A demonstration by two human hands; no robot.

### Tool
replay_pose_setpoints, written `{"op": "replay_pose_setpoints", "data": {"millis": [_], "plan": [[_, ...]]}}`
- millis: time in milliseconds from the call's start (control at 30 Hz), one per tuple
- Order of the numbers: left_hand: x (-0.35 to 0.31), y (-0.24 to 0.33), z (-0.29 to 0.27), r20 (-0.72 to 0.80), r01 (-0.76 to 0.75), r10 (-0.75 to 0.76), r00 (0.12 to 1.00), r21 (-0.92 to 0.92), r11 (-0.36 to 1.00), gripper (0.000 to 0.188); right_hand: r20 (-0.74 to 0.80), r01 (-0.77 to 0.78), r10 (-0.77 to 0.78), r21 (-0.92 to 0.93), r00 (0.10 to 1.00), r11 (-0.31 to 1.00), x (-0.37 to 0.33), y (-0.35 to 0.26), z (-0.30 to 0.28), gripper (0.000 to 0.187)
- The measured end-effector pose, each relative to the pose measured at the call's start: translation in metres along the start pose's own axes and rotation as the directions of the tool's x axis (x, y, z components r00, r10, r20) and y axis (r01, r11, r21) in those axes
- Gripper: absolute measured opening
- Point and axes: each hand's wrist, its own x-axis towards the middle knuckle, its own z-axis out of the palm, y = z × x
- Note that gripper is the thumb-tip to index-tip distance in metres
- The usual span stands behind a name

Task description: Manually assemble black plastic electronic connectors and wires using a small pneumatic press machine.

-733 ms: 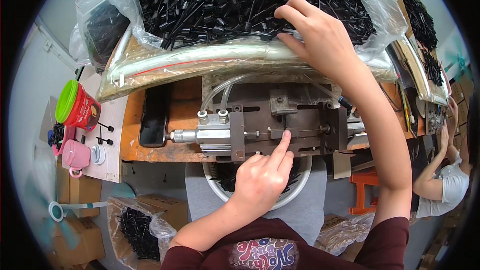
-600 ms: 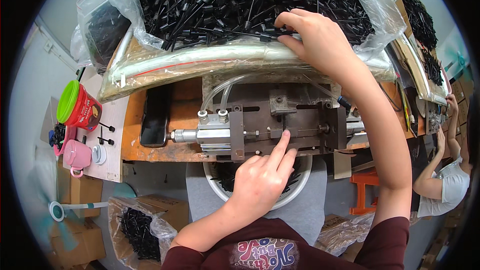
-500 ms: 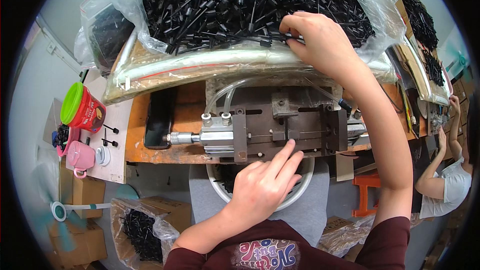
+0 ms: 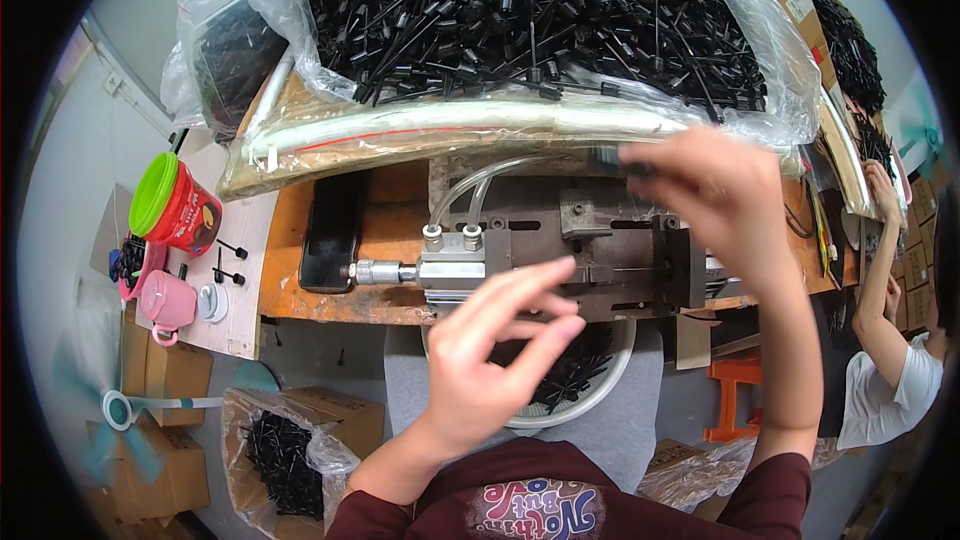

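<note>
My left hand (image 4: 485,355) is open, thumb and fingers apart, at the front of a metal clamping fixture (image 4: 590,285) with pneumatic cylinders; nothing shows between its fingers. Above the fixture's right half, my right hand (image 4: 705,195) is blurred by motion. Its fingers are closed on a small black part (image 4: 640,171), whose shape is smeared. Behind the fixture lies a big heap of black parts (image 4: 530,25), thin rods with thicker cylindrical ends, in a plastic-lined box (image 4: 400,128). Below, a white basket (image 4: 628,365) on my lap holds more such parts (image 4: 575,380).
A phone (image 4: 330,230) lies left of the fixture. Further left stand a red bucket with green rim (image 4: 185,210), a pink cup (image 4: 168,300) and a white lid (image 4: 212,304). A fan (image 4: 118,410) stands lower left. A co-worker (image 4: 890,380) sits at right.
My right hand has drawn back from the heap toward the fixture with a black part. My left hand has pulled slightly back and left from the fixture, its thumb and fingers spreading.
</note>
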Motion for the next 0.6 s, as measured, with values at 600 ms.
{"op": "replay_pose_setpoints", "data": {"millis": [600], "plan": [[-0.024,-0.054,0.035,0.129,-0.313,0.296,0.947,0.581,0.751,0.03,-0.289,-0.272,0.394,0.383,0.872,0.883,-0.116,-0.065,0.038,0.043]]}}
